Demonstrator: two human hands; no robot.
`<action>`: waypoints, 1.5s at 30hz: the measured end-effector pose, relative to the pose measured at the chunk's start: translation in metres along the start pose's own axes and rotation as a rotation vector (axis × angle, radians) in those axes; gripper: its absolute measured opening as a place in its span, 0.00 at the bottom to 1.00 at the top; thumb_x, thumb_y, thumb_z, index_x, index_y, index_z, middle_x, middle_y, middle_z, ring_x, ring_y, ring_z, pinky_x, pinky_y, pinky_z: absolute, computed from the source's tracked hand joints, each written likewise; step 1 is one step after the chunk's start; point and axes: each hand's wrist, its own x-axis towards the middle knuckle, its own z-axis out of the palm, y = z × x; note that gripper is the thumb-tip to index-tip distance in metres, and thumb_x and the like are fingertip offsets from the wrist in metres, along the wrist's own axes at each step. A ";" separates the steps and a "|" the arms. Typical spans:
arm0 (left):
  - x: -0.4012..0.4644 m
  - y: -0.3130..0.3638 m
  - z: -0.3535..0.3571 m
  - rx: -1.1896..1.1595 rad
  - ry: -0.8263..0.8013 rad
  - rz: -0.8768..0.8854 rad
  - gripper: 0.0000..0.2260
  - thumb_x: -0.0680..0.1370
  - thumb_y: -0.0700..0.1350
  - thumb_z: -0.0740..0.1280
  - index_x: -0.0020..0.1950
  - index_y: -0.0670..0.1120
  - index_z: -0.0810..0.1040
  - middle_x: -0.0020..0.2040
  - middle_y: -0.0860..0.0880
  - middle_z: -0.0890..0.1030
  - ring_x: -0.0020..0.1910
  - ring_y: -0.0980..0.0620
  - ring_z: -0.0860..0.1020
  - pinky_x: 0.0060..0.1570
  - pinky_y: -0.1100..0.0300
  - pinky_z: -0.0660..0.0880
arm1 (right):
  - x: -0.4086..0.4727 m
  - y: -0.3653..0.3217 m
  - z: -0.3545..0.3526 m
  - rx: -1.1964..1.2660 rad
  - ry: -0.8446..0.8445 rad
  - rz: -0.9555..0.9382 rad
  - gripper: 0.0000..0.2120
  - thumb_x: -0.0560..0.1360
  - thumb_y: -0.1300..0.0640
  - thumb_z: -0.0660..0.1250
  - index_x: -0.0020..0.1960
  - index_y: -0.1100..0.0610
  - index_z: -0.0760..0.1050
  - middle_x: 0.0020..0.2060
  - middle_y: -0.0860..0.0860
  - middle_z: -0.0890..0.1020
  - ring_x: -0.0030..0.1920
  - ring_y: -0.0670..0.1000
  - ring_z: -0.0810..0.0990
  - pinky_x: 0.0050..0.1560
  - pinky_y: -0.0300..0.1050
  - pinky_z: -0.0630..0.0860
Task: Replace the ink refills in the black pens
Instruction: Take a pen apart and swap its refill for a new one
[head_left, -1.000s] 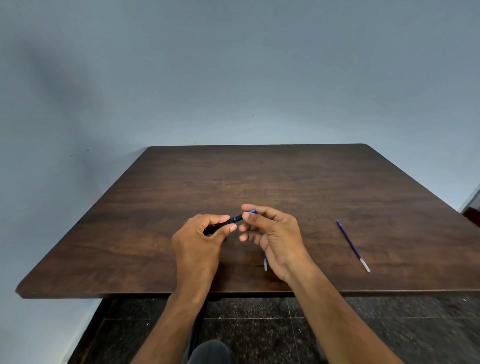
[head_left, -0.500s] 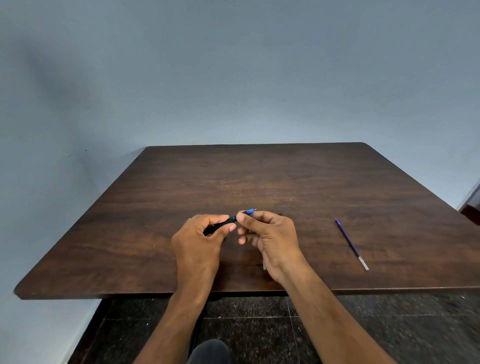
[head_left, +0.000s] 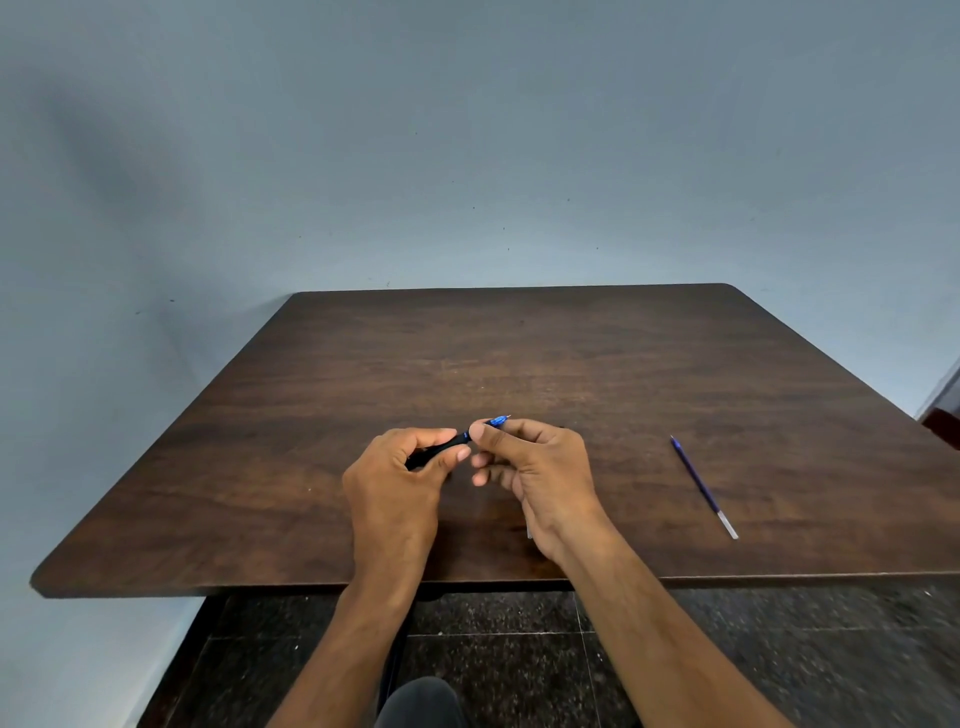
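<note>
A black pen (head_left: 453, 442) with a blue tip (head_left: 498, 420) is held over the near middle of the dark wooden table (head_left: 571, 364). My left hand (head_left: 395, 488) grips its black barrel. Thumb and forefinger of my right hand (head_left: 540, 467) pinch the blue tip end. A loose blue ink refill (head_left: 702, 486) lies on the table to the right of my hands, apart from them. A thin pale end of another refill (head_left: 529, 531) shows beneath my right wrist, mostly hidden.
The table's near edge (head_left: 311, 587) runs just under my wrists. A blue-grey wall (head_left: 467, 156) rises behind the table. Dark speckled floor tiles (head_left: 519, 649) lie below, with something dark at the bottom edge (head_left: 421, 701).
My right fingers have shifted a little on the tip end and the hands sit slightly closer together. The refill on the right has not moved.
</note>
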 end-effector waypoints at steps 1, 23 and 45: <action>0.000 0.000 0.000 -0.002 0.004 -0.001 0.09 0.68 0.44 0.80 0.46 0.53 0.86 0.42 0.58 0.85 0.45 0.61 0.82 0.47 0.69 0.75 | 0.000 0.000 0.000 -0.015 0.005 -0.001 0.03 0.71 0.64 0.78 0.39 0.63 0.87 0.32 0.58 0.84 0.32 0.52 0.81 0.31 0.44 0.79; 0.001 0.004 0.000 0.015 0.001 -0.012 0.09 0.68 0.45 0.79 0.47 0.52 0.87 0.43 0.58 0.85 0.45 0.62 0.81 0.46 0.75 0.72 | 0.000 0.000 -0.003 0.027 -0.002 -0.017 0.07 0.68 0.60 0.80 0.41 0.63 0.87 0.35 0.60 0.85 0.34 0.54 0.83 0.35 0.46 0.82; 0.004 -0.002 -0.007 -0.024 0.029 -0.068 0.08 0.67 0.42 0.80 0.44 0.49 0.87 0.42 0.57 0.84 0.45 0.65 0.80 0.43 0.78 0.69 | 0.003 0.012 0.007 0.061 0.014 -0.056 0.06 0.73 0.62 0.76 0.45 0.65 0.87 0.35 0.61 0.84 0.34 0.55 0.82 0.39 0.44 0.80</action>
